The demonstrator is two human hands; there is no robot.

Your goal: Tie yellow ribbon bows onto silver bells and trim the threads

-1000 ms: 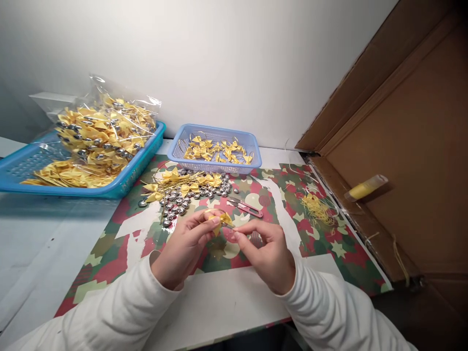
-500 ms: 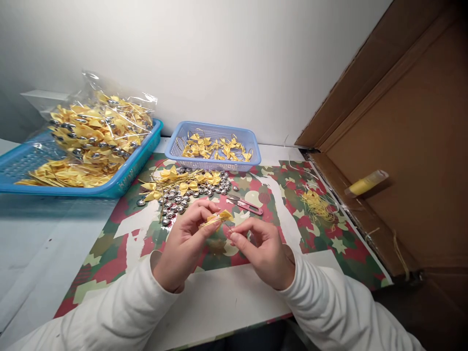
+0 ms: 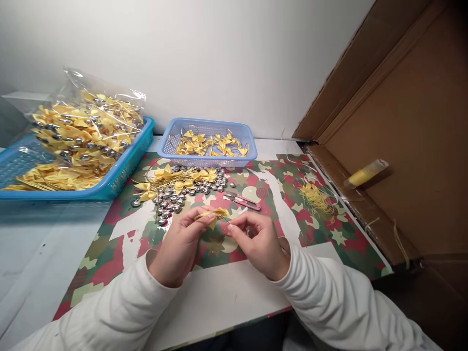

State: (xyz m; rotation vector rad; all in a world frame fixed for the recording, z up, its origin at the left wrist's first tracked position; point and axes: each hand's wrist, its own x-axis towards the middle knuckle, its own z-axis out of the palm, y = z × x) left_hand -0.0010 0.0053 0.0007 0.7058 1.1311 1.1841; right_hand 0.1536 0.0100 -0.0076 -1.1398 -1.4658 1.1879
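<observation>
My left hand (image 3: pixel 183 243) pinches a yellow ribbon bow (image 3: pixel 221 212) with a gold cord between thumb and fingers. Close beside it on the right, my right hand (image 3: pixel 258 241) is closed in a pinch on a thin needle-like piece (image 3: pixel 225 220), whose tip reaches toward the bow. Whether that tip enters the ribbon is too small to tell. Behind the hands lie several shiny silver beads (image 3: pixel 175 197), with yellow bows and gold cords (image 3: pixel 171 178) on top of and beside them. Pink-handled thread snips (image 3: pixel 243 201) rest just beyond my right hand.
A blue basket (image 3: pixel 126 168) at left holds ribbon bows and a clear bag (image 3: pixel 91 126) of bows with silver beads. Another blue basket (image 3: pixel 212 161) with bows stands at the back. Yellow thread scraps (image 3: pixel 317 199) lie right, near a cardboard wall (image 3: pixel 402 112) bearing a yellow tube (image 3: pixel 366 174).
The bow in my left hand has turned, and a ribbon end now hangs down. My right hand stays in its pinch close by. The whole view has shifted slightly.
</observation>
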